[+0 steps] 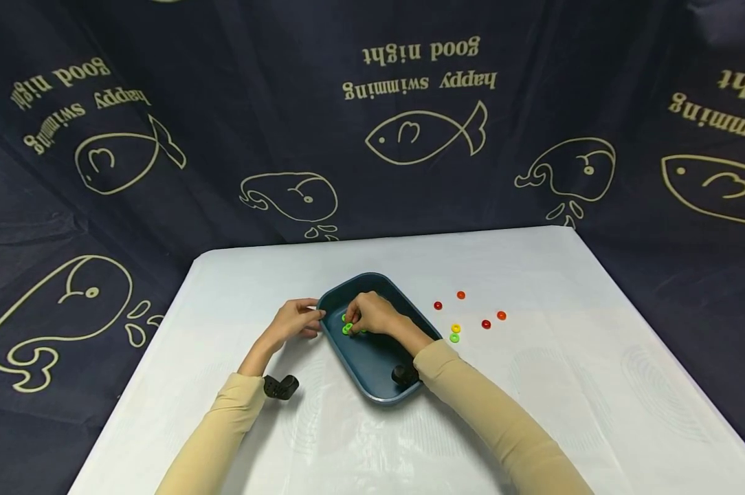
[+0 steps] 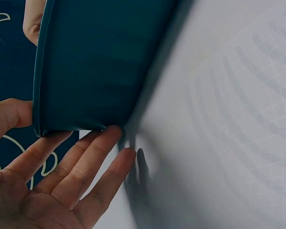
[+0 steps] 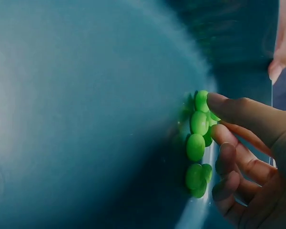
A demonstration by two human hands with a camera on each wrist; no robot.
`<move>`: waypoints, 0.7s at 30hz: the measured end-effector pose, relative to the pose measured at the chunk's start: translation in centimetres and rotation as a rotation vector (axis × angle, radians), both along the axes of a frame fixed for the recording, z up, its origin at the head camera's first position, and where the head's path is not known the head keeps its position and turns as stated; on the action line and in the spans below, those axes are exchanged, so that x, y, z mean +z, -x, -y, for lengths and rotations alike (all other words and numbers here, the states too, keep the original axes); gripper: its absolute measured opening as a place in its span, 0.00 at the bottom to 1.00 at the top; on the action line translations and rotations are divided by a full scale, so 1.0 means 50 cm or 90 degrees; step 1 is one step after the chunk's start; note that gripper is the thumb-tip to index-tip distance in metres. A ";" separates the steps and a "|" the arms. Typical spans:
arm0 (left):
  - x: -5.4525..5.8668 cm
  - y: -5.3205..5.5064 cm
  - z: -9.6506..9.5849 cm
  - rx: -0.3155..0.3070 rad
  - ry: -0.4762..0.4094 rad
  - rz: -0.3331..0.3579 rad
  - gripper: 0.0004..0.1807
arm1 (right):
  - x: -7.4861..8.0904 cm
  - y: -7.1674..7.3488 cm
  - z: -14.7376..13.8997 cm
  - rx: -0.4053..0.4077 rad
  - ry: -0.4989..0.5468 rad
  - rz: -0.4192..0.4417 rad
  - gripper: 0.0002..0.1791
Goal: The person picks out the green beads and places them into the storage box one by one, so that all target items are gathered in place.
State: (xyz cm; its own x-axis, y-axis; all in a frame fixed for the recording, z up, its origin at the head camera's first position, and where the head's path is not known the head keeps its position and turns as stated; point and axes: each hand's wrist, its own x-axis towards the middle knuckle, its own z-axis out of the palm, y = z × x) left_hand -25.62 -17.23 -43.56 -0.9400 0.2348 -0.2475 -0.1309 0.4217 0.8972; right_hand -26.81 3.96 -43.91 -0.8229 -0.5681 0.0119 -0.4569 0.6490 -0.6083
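A dark blue-green rectangular plastic bin [image 1: 372, 361] sits on the white table. My left hand [image 1: 296, 320] holds its far-left corner. In the left wrist view, the thumb is at the bin's rim [image 2: 39, 86] and the fingers lie against the outer wall [image 2: 100, 62]. Inside the bin, my right hand [image 1: 372, 313] reaches down to several small green rings [image 1: 346, 328]. The right wrist view shows these green rings [image 3: 195, 147] in a row along the end wall. Thumb and fingertips pinch a green ring [image 3: 215, 117] near the row's top, partly hidden behind the thumb.
Right of the bin lie red rings [image 1: 486, 324], orange rings [image 1: 501, 315], a yellow ring [image 1: 456, 328] and a light green ring [image 1: 455, 337]. A dark curtain [image 1: 273, 103] with fish drawings hangs behind the table [image 1: 521, 426]. Black wrist cameras [image 1: 281, 387] are strapped at both wrists.
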 end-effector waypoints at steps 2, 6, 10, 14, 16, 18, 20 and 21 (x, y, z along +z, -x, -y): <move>0.000 0.000 0.001 -0.003 0.002 -0.003 0.27 | 0.000 -0.002 0.002 0.001 -0.003 0.003 0.07; 0.001 -0.002 0.000 -0.004 -0.002 -0.004 0.27 | 0.003 -0.003 0.001 0.002 0.000 0.011 0.08; 0.003 -0.003 -0.001 -0.006 -0.010 0.000 0.28 | 0.006 0.000 -0.002 -0.004 0.002 0.013 0.09; 0.006 -0.003 -0.001 -0.008 -0.013 0.001 0.28 | 0.015 0.005 -0.010 -0.014 0.011 -0.001 0.10; 0.007 -0.004 -0.002 -0.010 -0.011 0.000 0.28 | 0.023 0.007 -0.016 -0.017 0.022 -0.005 0.10; 0.007 -0.004 -0.001 -0.012 -0.010 -0.002 0.28 | 0.033 0.009 -0.024 -0.017 0.033 -0.014 0.10; 0.006 -0.003 -0.002 -0.011 -0.011 -0.002 0.27 | 0.045 0.012 -0.035 -0.017 0.048 -0.015 0.12; 0.005 -0.003 -0.002 -0.010 -0.011 -0.001 0.27 | 0.050 0.013 -0.040 -0.017 0.057 -0.020 0.12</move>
State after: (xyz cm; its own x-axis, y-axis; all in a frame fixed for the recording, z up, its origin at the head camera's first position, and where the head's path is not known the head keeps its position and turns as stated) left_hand -25.47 -17.15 -43.30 -0.9369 0.2529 -0.2413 -0.1227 0.4086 0.9044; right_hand -27.47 5.98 -41.41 -0.8359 -0.5418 0.0880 -0.4601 0.6042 -0.6506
